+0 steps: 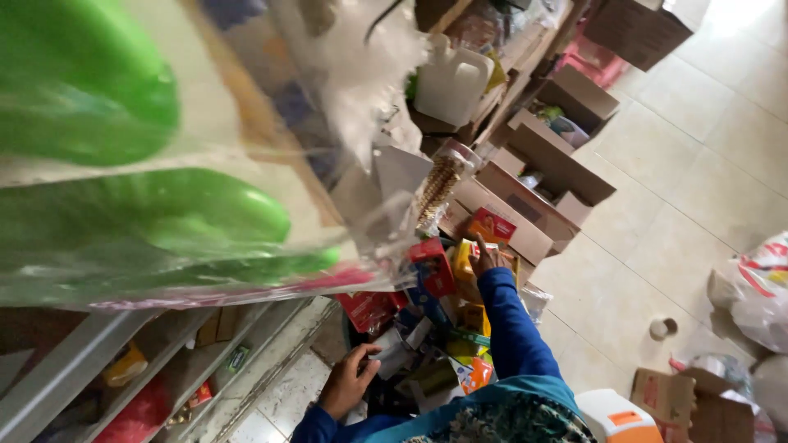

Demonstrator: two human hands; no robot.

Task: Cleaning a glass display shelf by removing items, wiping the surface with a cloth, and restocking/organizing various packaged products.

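Looking down from my feed, I see the nearest thing is a clear plastic bag (246, 164) with bright green shapes inside it, filling the upper left and blurred by closeness; what the green things are I cannot tell.

Below it sits the left hand (349, 381), fingers curled in toward a pale packet (392, 351) at the near edge of a heap of packets (435, 328). I cannot tell whether the fingers actually clasp the packet or only touch it, since the thumb side is turned from me.

The right hand (486, 256), in a blue sleeve (509, 320), reaches further into the heap. Its fingers lie spread across a yellow packet (464, 262), loosely open and pressing rather than wrapped round it (the palm is hidden, so a hold underneath cannot be ruled out). The packet's long axis runs roughly up and down the frame, pointing away from the body toward the boxes; its lower end is buried under other packets. Just beside it are a red box (435, 264) on the left and an orange-red box (492, 223) beyond the fingertips.

Further off, a row of open cardboard boxes (533, 184) runs diagonally along the tiled floor (698, 164), with a white jug (451, 82) behind them. A roll of tape (662, 328) lies on the tiles at right, well apart from the hands.
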